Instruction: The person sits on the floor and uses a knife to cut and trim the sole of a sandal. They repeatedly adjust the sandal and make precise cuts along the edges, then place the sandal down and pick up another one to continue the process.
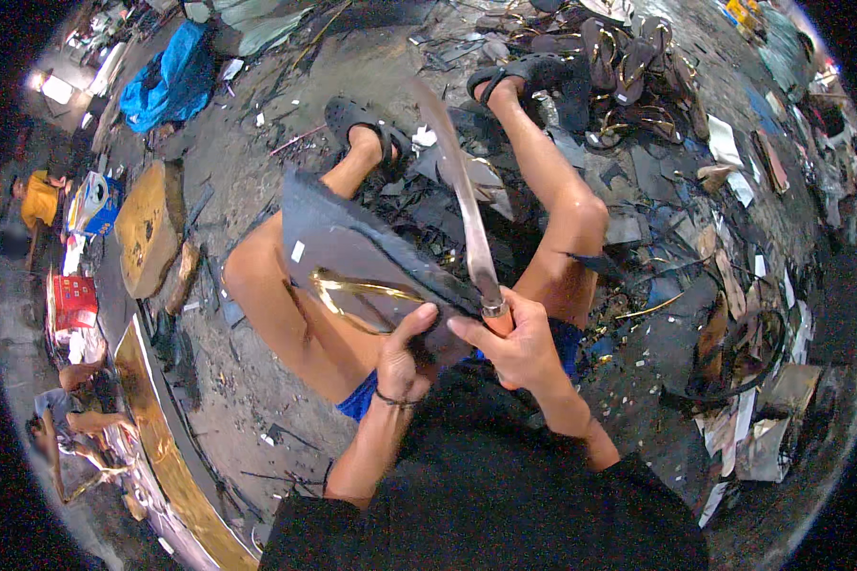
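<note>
In my left hand [406, 358] is a dark sandal [352, 249] with a gold thong strap and a small white sticker. Its sole is a wide, dark sheet with rough edges, held tilted above my lap; my thumb lies on top near the strap's end. My right hand [524, 344] is closed around the orange handle of a long, slightly curved knife [467, 205]. The blade points up and away from me, and its lower part is close to the sole's right edge. Whether the blade touches the sole I cannot tell.
Dark offcuts [428, 224] litter the floor between my feet. A pile of sandals [633, 71] lies at the far right. On the left are a wooden block [149, 228], a blue bag [169, 81] and a long gold sheet [162, 428]. Other people sit at the far left.
</note>
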Action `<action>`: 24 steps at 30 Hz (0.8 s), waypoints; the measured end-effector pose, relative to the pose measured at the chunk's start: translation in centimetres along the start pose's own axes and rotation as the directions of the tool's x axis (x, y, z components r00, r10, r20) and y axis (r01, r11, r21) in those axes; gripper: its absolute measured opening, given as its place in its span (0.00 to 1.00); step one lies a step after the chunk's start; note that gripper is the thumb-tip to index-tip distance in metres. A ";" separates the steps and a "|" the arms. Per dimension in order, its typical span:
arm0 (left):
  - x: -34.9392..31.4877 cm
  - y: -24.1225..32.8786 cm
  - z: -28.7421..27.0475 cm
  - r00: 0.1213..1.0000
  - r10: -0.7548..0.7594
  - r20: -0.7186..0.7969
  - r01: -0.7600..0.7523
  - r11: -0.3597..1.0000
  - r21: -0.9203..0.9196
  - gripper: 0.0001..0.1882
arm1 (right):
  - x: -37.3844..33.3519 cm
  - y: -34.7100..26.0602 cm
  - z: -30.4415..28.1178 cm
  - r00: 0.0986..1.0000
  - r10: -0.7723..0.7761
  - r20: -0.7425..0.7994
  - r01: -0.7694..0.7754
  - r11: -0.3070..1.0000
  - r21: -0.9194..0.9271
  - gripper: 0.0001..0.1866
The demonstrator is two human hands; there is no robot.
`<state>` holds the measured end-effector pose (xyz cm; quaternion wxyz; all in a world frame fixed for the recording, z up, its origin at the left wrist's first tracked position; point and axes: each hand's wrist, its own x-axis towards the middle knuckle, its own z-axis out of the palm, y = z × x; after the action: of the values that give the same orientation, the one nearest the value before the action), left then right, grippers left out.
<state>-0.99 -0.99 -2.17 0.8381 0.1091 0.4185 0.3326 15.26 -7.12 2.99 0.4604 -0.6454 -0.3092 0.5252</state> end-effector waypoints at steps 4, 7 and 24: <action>0.4 0.8 3.2 0.962 0.269 -0.043 -0.264 0.960 0.093 0.21 | 0.8 0.7 1.6 0.887 -0.424 -0.182 0.349 0.875 -0.336 0.19; 1.7 2.1 4.3 0.930 0.304 -0.207 -0.300 0.952 0.053 0.25 | 0.3 -1.5 1.4 0.851 -0.472 -0.229 0.398 0.865 -0.304 0.22; -1.0 2.6 1.7 0.925 0.367 -0.101 -0.361 0.929 0.080 0.19 | -8.0 3.0 -2.6 0.928 -0.366 -0.073 0.271 0.795 -0.543 0.15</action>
<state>-1.32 0.47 0.67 0.7327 0.1905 0.4480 0.4755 15.45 -16.07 3.43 0.3741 -0.7280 -0.5033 0.2771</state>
